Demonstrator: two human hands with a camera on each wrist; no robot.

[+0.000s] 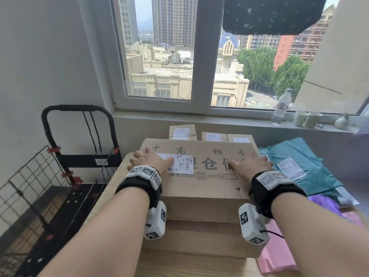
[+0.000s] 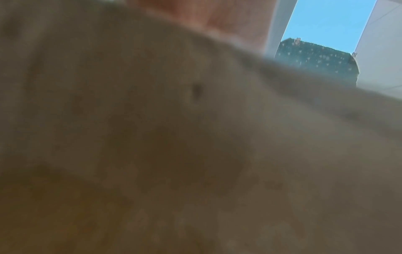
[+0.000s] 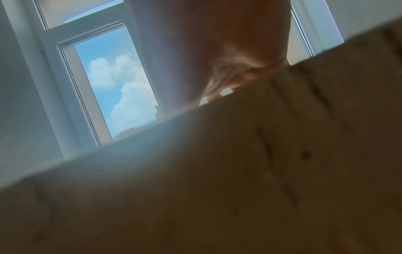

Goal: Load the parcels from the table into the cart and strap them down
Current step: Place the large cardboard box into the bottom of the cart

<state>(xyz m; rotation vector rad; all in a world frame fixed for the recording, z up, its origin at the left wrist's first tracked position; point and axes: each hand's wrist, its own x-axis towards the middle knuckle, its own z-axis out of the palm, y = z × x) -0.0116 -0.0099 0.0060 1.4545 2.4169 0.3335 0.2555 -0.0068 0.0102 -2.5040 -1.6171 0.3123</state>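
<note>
A large brown cardboard box (image 1: 201,176) with black print and a white label lies on top of a second cardboard box (image 1: 199,238) on the wooden table (image 1: 189,266). My left hand (image 1: 147,160) grips its left end, thumb across the label and fingers over the edge. My right hand (image 1: 251,162) grips the right end the same way. Both wrist views are filled by blurred cardboard (image 2: 195,137) (image 3: 239,171) with a palm (image 3: 217,43) above it. The black folding cart (image 1: 79,160) with wire mesh sides stands on the floor to the left, black cords (image 1: 93,132) hanging from its handle.
Three small cardboard parcels (image 1: 182,131) stand behind the big box. Teal mailer bags (image 1: 299,166), a purple bag (image 1: 323,204) and pink bags (image 1: 279,246) lie to the right. On the windowsill stand a water bottle (image 1: 281,106) and paper cups (image 1: 300,117).
</note>
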